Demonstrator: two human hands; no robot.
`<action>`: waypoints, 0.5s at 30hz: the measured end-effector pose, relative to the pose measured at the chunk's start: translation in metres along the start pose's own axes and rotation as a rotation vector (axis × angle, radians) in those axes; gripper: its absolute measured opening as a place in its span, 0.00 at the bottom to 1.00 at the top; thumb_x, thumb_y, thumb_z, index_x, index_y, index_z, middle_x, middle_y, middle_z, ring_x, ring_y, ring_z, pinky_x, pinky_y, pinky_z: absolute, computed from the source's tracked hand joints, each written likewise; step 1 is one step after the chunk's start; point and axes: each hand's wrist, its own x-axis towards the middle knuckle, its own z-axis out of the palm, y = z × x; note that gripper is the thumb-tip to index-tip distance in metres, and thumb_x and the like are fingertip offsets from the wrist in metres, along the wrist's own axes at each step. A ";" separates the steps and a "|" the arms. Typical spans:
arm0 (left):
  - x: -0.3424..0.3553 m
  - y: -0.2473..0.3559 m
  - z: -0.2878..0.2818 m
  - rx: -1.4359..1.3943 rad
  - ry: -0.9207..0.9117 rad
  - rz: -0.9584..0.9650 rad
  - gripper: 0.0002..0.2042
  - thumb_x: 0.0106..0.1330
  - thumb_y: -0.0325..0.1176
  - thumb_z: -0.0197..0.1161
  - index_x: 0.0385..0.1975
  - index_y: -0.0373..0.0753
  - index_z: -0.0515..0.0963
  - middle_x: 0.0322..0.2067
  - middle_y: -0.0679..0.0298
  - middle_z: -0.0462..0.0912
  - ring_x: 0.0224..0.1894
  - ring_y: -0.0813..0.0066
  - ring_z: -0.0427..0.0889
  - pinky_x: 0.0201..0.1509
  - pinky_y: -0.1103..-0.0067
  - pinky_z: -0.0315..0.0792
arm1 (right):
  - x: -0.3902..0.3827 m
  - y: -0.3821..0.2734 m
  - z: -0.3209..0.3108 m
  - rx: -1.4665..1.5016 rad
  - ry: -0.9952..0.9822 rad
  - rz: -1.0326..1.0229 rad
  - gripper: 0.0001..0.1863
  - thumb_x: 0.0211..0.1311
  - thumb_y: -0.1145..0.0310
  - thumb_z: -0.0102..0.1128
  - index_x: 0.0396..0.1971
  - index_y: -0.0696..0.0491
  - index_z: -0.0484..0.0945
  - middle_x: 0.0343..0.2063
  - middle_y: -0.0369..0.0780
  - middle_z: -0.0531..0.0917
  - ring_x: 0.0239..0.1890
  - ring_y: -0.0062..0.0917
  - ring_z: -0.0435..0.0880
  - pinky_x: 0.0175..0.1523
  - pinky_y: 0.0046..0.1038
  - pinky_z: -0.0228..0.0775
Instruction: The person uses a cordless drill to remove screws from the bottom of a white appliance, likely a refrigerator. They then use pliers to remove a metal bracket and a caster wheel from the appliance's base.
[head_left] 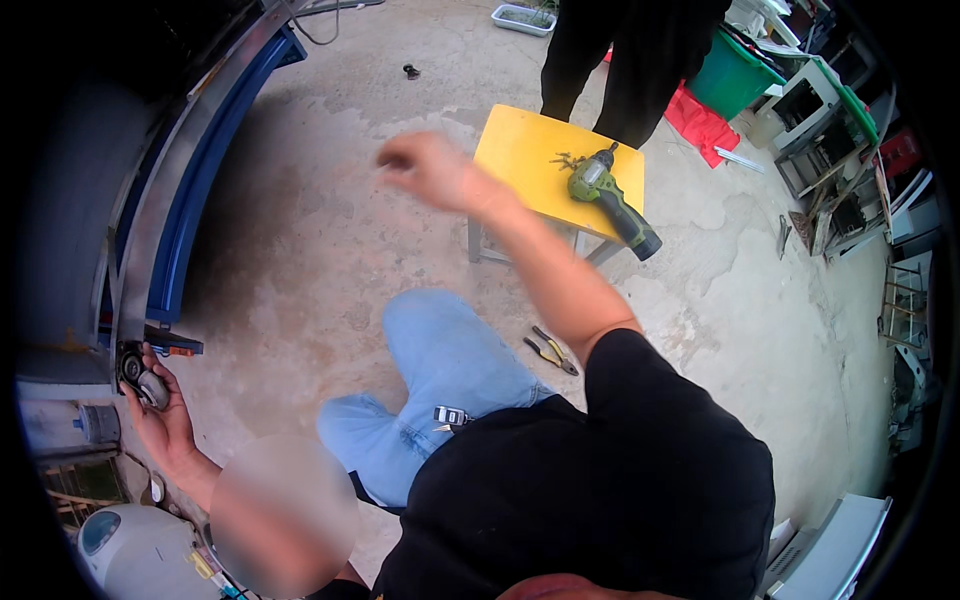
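My left hand (168,425) is closed round a grey caster wheel (150,388) at the far left. The caster is held up against the end of a long metal frame (135,290); whether it is fastened there I cannot tell. Raised in front of me, my right hand (425,170) is smeared by motion, so its fingers do not show clearly. It is just left of a yellow-topped stool (515,150). On that stool lie a green cordless drill (605,190) and a small heap of screws (568,161).
Pliers (552,350) with yellow-black handles lie on the concrete floor by my knee. Beyond the stool stands a person in dark trousers (640,70). A green bin (733,78), a red cloth (700,122) and stacked frames (825,150) line the right. A blue panel (205,170) runs along the left.
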 end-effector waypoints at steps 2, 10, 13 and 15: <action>-0.008 0.009 -0.003 -0.008 -0.010 0.010 0.31 0.79 0.35 0.56 0.75 0.27 0.53 0.69 0.41 0.65 0.59 0.58 0.78 0.64 0.67 0.77 | -0.012 0.077 -0.080 -0.538 0.000 0.300 0.10 0.60 0.69 0.65 0.40 0.53 0.88 0.38 0.48 0.89 0.44 0.43 0.88 0.51 0.41 0.79; -0.002 0.006 0.002 -0.153 0.021 -0.071 0.33 0.77 0.31 0.59 0.76 0.29 0.52 0.70 0.42 0.65 0.60 0.58 0.77 0.63 0.68 0.76 | -0.065 0.201 -0.168 -0.724 -0.173 0.631 0.11 0.51 0.68 0.72 0.35 0.53 0.89 0.37 0.45 0.90 0.42 0.39 0.89 0.50 0.36 0.80; 0.000 0.015 -0.011 -0.185 -0.014 -0.099 0.33 0.76 0.29 0.59 0.75 0.28 0.53 0.70 0.42 0.66 0.63 0.56 0.76 0.65 0.66 0.75 | -0.063 0.201 -0.168 -0.629 -0.191 0.616 0.11 0.52 0.67 0.72 0.36 0.53 0.89 0.36 0.45 0.90 0.42 0.39 0.89 0.50 0.37 0.80; 0.000 0.015 -0.009 -0.193 -0.009 -0.107 0.32 0.76 0.29 0.59 0.75 0.28 0.53 0.70 0.42 0.66 0.63 0.56 0.76 0.65 0.66 0.75 | -0.063 0.198 -0.172 -0.536 -0.216 0.586 0.11 0.54 0.66 0.73 0.37 0.52 0.90 0.37 0.45 0.90 0.43 0.39 0.89 0.52 0.37 0.81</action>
